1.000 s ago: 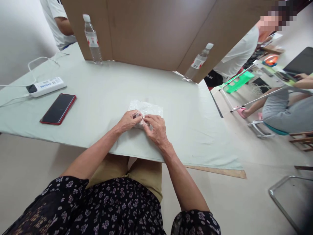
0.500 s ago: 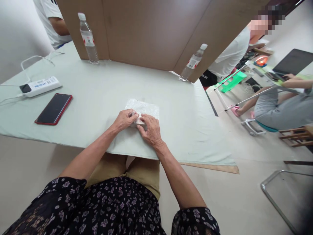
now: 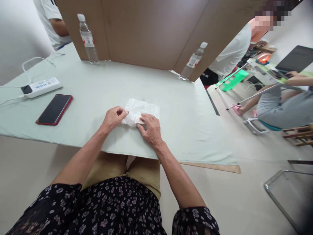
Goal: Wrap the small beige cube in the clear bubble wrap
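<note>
On the cloth-covered table lies a piece of clear bubble wrap (image 3: 140, 107), its near part bunched around something small that I cannot make out. My left hand (image 3: 114, 118) is closed at the wrap's left edge, with thumb and forefinger pinching the plastic. Across the near right part rests my right hand (image 3: 151, 129), its fingers bent over the top and its thumb at the near side, holding the wrapped bundle. What lies under the right fingers is hidden.
To the left are a phone (image 3: 54, 109) with a red case and a white power strip (image 3: 42, 87) with cables. Two water bottles (image 3: 88, 42) stand before a cardboard screen (image 3: 146, 32). A seated person (image 3: 281, 106) is at the far right.
My left hand has moved left, drawing the wrap's edge out from the middle. The plastic now lies over the small bundle. My right hand has stayed in place.
</note>
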Available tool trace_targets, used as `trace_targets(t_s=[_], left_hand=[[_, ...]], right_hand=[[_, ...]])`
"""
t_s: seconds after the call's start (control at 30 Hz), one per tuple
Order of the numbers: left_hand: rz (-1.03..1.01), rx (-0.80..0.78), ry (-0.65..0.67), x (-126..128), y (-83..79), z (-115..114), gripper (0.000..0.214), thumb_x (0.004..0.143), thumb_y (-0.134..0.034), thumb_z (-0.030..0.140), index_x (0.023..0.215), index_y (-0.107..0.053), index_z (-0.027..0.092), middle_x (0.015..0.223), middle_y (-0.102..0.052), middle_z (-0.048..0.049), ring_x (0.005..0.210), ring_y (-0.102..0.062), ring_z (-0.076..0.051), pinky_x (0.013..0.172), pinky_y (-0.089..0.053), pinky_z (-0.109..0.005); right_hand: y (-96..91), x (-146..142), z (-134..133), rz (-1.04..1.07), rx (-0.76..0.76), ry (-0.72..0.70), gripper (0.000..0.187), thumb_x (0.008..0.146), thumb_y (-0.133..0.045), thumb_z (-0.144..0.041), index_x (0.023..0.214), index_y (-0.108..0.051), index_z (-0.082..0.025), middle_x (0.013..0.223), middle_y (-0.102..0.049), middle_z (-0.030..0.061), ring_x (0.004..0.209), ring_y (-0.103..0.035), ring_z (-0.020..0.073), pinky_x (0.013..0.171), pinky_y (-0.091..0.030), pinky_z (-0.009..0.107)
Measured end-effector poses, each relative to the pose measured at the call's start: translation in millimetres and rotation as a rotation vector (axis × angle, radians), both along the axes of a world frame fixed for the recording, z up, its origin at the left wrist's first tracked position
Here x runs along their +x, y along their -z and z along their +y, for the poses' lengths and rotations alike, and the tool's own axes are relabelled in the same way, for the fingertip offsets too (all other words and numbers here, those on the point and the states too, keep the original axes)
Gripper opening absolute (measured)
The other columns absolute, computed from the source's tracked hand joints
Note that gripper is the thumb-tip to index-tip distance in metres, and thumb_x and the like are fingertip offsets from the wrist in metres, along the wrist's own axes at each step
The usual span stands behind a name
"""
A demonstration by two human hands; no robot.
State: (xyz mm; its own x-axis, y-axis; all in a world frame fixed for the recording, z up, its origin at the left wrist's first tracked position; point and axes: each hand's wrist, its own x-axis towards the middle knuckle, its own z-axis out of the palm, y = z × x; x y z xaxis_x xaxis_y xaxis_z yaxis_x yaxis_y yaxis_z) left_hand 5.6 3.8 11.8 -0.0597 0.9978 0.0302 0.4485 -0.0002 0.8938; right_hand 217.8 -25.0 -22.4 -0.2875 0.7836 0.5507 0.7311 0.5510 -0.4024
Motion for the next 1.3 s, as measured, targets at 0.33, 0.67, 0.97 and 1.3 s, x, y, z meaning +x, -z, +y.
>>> trace_targets(t_s=[0.33,0.67,0.97,1.3], left_hand=[[0.504,-0.183,-0.019,3.0,-13.0,-6.3,0.054,0.075,-0.068,0.062,0.106,-0.068,0.018,0.097,-0.074,-0.0114,0.094,-0.066,-0.030,0.075,-0.045,-0.033],[0.505,-0.098,0.064,7.8,-3.7,4.3,0.027,0.070,-0.069,0.034,0.051,-0.055,0.022,0.055,-0.057,-0.0001,0.054,-0.044,-0.015,0.051,-0.025,-0.027],[0.092,-0.229,0.013,11.2,-14.1,-0.9,0.011,0.074,-0.064,0.024,0.082,-0.059,0.018,0.071,-0.060,0.0004,0.064,-0.057,-0.014,0.054,-0.043,-0.022],[-0.026,-0.326,-0.015,13.1,-9.7,3.8,0.034,0.074,-0.074,0.034,0.099,-0.064,0.014,0.063,-0.060,0.0001,0.044,-0.051,-0.011,0.041,-0.036,-0.022]], right_hand=[[4.1,-0.8,0.5,-0.005,-0.028,0.009,0.023,0.093,-0.061,-0.032,0.113,-0.065,-0.021,0.131,-0.069,0.0121,0.125,-0.059,0.0288,0.100,-0.044,0.044],[3.3,-1.9,0.1,-0.009,-0.032,0.016,0.023,0.093,-0.061,-0.032,0.113,-0.066,-0.022,0.132,-0.069,0.0111,0.127,-0.057,0.0295,0.103,-0.043,0.045],[2.3,-2.2,-0.5,-0.006,-0.023,0.012,0.022,0.092,-0.062,-0.031,0.112,-0.066,-0.022,0.130,-0.070,0.0107,0.125,-0.058,0.0292,0.100,-0.044,0.044],[3.6,-2.2,0.5,-0.011,-0.036,0.009,0.023,0.093,-0.061,-0.031,0.113,-0.066,-0.022,0.132,-0.069,0.0112,0.126,-0.057,0.0297,0.102,-0.043,0.046]])
